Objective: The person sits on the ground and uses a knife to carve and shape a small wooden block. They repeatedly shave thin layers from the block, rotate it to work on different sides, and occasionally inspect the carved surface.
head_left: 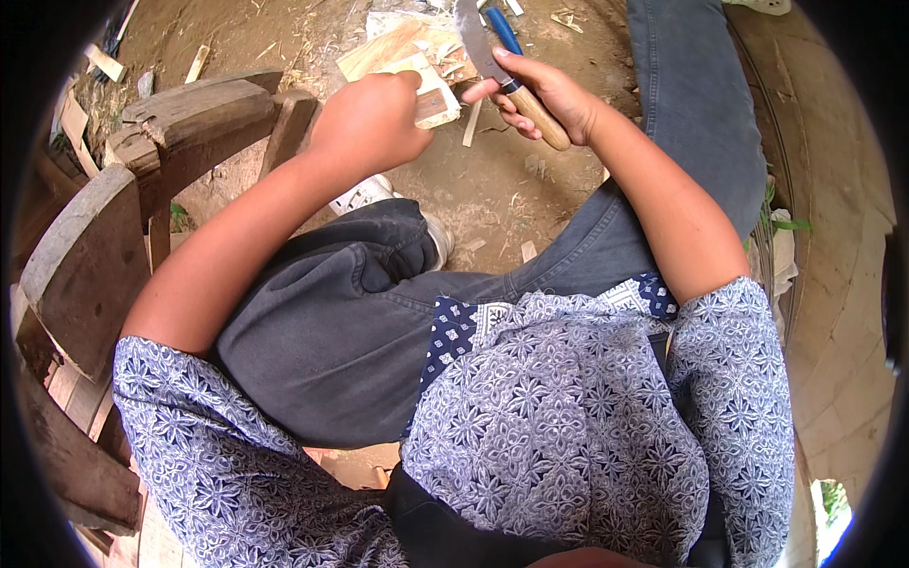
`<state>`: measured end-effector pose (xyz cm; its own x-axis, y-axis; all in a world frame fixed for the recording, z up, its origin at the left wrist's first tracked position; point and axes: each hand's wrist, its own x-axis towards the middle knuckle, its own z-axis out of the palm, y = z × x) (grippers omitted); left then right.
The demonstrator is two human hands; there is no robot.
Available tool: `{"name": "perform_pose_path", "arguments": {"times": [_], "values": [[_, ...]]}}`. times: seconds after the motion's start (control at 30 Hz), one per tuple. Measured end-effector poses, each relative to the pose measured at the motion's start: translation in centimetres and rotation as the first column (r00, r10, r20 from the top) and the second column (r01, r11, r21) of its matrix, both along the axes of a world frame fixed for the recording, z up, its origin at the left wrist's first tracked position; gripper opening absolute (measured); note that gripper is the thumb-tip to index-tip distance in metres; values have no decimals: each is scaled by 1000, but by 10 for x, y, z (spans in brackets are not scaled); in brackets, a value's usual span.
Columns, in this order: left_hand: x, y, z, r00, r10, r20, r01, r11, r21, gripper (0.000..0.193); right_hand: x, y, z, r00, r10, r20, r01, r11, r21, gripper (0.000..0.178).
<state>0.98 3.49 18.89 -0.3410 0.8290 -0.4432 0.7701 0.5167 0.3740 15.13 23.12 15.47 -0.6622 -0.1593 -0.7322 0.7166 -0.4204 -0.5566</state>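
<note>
My left hand (369, 118) is closed around a small pale block of wood (437, 102), whose end sticks out beyond the fingers on the right. In my right hand (559, 95) is a knife (536, 114) with a light wooden handle and a dark collar. Its broad, curved metal blade points up and away, just right of the block and apart from it. The index finger reaches across toward the blade's base. Beyond the blade lies a blue rod-like thing (504, 32), perhaps a handle. A flat pale board (383, 49) rests on the ground past my left hand.
Heavy curved wooden pieces (80, 270) are stacked close along the left, beside my left arm. Shavings and chips (472, 123) litter the dirt floor (516, 204). My legs in dark trousers (327, 350) spread on both sides. A tan, curved surface (838, 284) runs along the right.
</note>
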Motion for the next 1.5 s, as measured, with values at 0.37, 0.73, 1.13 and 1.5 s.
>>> {"name": "perform_pose_path", "arguments": {"times": [0.37,0.73,1.13,1.5], "values": [[0,0,-1,1000,3,-6,-3,1000,-2,31,0,-5,-5,993,-24,-112,32,997,69,58],[0,0,-2,1000,14,-1,-13,999,34,33,-3,-13,-9,999,18,-27,-8,944,330,48],[1,6,8,1000,11,1,-11,1000,-4,32,17,-62,19,928,354,118,-341,674,655,36],[3,9,11,1000,9,1,-9,1000,-16,31,-15,-67,-30,840,471,268,-525,582,622,31]]}}
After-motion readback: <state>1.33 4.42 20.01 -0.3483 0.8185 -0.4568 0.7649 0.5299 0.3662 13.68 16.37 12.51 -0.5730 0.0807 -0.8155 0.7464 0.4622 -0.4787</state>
